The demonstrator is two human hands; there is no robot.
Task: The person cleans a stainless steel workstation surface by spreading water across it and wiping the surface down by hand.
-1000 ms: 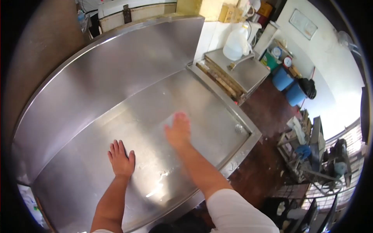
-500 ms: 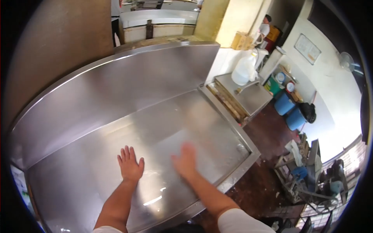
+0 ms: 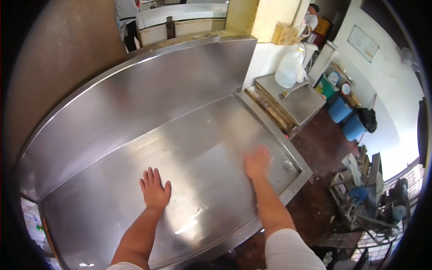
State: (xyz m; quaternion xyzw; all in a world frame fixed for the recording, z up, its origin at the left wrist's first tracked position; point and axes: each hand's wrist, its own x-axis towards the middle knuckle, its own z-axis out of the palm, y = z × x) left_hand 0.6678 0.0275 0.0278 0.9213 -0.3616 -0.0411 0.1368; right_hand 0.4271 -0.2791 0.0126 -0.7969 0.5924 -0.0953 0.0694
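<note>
A wide stainless steel surface [image 3: 112, 193] with a raised back panel and a rim fills the middle of the view, with small wet patches on it. My left hand [image 3: 154, 189] rests palm down on the metal, fingers spread, holding nothing. Further right, my right hand [image 3: 258, 163] is over or on the surface, near the drain [image 3: 288, 165] at the right end. Its fingers are blurred by motion, but they look extended, and no object shows in it.
Beyond the right end stand a metal-topped unit [image 3: 292, 99] with a plastic jug [image 3: 290, 68], blue buckets [image 3: 339, 109] and a cluttered metal rack [image 3: 360, 193]. Two people are in the background, one at the top left [image 3: 127, 11], one at the top right [image 3: 311, 18].
My right hand has moved right across the metal, toward the drain end. My left hand stays flat at about the same spot. The camera view has also shifted.
</note>
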